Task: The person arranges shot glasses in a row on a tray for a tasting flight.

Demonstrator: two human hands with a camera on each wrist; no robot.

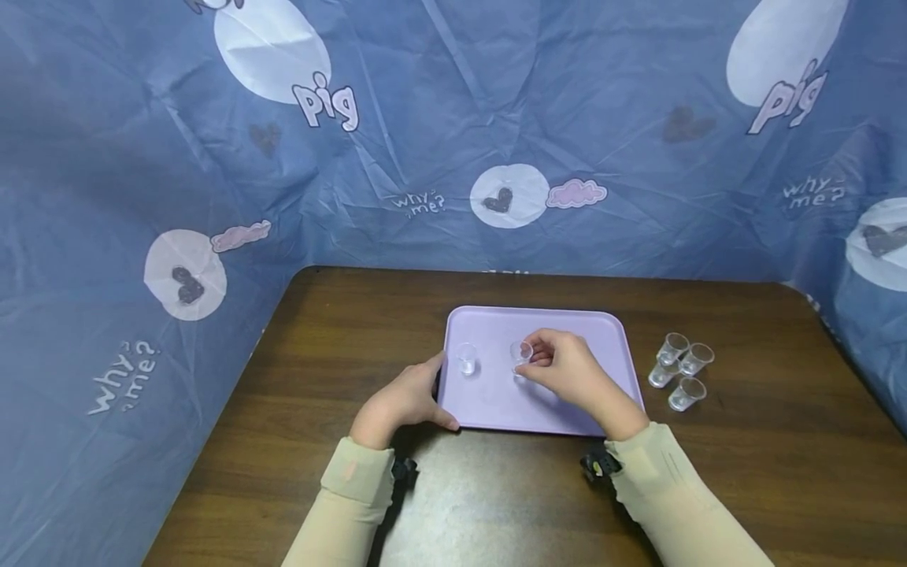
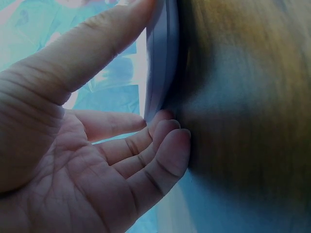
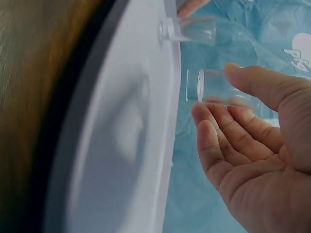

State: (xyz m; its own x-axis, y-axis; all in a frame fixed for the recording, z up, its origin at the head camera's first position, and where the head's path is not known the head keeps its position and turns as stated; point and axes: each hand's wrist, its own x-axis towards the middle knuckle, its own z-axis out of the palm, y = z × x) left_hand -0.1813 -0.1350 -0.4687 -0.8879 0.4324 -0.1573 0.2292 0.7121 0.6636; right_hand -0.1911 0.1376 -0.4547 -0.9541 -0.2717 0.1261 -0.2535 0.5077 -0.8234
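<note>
My right hand (image 1: 567,366) pinches a small clear shot glass (image 1: 520,353) between thumb and fingers, over the middle of the lilac tray (image 1: 496,409). In the right wrist view, the held glass (image 3: 216,87) has its thick base toward the tray, with a small gap between them. A second clear shot glass (image 1: 467,359) stands upright on the tray's left part. My left hand (image 1: 407,398) is spread at the tray's front left corner, thumb at the front edge, fingers along the left side. In the left wrist view its fingertips (image 2: 176,145) reach down beside the tray's rim (image 2: 163,58).
Several more clear shot glasses (image 1: 682,370) stand close together on the brown wooden table (image 1: 751,472), right of the tray. A blue printed cloth (image 1: 425,142) hangs behind the table and along its sides.
</note>
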